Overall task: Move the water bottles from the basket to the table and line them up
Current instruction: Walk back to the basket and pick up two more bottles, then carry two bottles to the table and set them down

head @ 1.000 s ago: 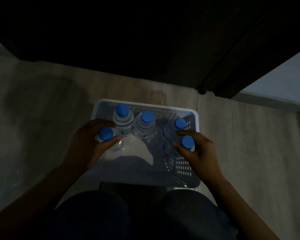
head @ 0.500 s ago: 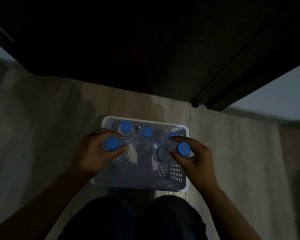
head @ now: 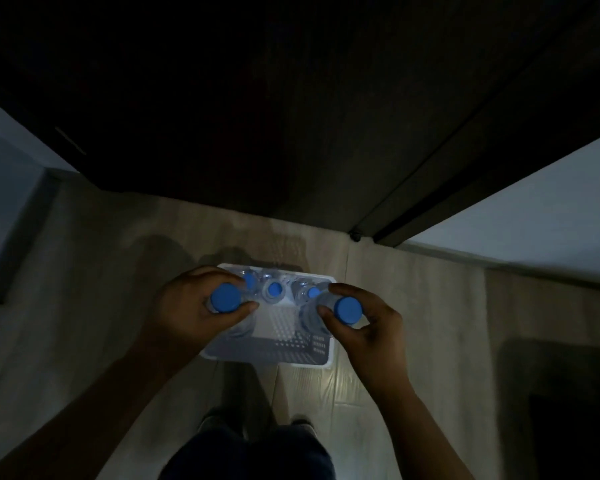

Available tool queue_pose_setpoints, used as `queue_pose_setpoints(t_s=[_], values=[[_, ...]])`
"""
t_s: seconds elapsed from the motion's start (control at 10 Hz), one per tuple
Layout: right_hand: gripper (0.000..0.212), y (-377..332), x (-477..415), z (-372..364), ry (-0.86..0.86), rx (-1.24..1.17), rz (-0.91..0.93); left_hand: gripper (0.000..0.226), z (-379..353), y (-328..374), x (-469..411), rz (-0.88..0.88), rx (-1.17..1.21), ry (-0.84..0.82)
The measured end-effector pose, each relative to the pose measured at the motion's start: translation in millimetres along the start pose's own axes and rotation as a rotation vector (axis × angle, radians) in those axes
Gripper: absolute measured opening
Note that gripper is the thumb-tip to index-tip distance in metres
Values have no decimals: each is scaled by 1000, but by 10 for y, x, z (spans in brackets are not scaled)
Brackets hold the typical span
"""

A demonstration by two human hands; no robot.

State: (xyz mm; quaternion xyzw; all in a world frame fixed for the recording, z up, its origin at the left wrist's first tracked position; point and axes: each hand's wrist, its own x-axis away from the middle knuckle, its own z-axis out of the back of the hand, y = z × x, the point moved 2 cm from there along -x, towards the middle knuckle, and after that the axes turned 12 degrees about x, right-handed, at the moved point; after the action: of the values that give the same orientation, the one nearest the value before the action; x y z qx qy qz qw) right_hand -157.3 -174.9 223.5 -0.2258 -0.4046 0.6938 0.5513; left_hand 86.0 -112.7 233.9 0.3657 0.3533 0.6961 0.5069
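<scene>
A white perforated basket (head: 291, 355) sits on the pale floor below me. My left hand (head: 187, 313) grips the neck of a clear water bottle with a blue cap (head: 226, 298), lifted above the basket's left side. My right hand (head: 371, 327) grips a second blue-capped bottle (head: 347, 310) by its neck over the basket's right side. Three more blue-capped bottles (head: 275, 289) stand in the far part of the basket. The room is dim.
A dark wooden door or cabinet front (head: 291, 116) rises just beyond the basket. A pale wall (head: 534, 220) runs along the right, another pale surface (head: 4, 220) at the left. My feet (head: 257, 424) stand just behind the basket. A dark patch (head: 568, 410) lies at lower right.
I have stood up, so the basket looks smaller and farther below. Both hands have lifted their bottles up out of the basket, still gripping them by the necks.
</scene>
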Motion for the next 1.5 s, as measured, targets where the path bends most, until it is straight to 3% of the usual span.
queue_pose_setpoints(t_s=[0.2,0.4,0.6,0.7,0.8,1.0,1.2,1.5], values=[[28,-969,239,695,-14,1,16,36,503,962,199,-5,57,-25],[28,-1914,482,1415,72,37,76,54,1017,2076,462,-68,129,-6],[31,-2874,695,2104,142,59,155,45,1519,3107,711,-57,148,37],[24,-3316,784,2408,213,38,189,27,1736,3567,824,-61,155,99],[20,-3739,882,2651,257,25,240,26,1935,3988,956,-72,179,140],[26,-4384,1055,3064,343,-95,278,25,2279,4602,1168,-158,291,281],[9,-5039,1169,3327,328,-178,375,32,2438,5081,1305,-264,449,421],[19,-5998,1387,3454,468,-291,502,22,3070,5718,1486,-519,497,582]])
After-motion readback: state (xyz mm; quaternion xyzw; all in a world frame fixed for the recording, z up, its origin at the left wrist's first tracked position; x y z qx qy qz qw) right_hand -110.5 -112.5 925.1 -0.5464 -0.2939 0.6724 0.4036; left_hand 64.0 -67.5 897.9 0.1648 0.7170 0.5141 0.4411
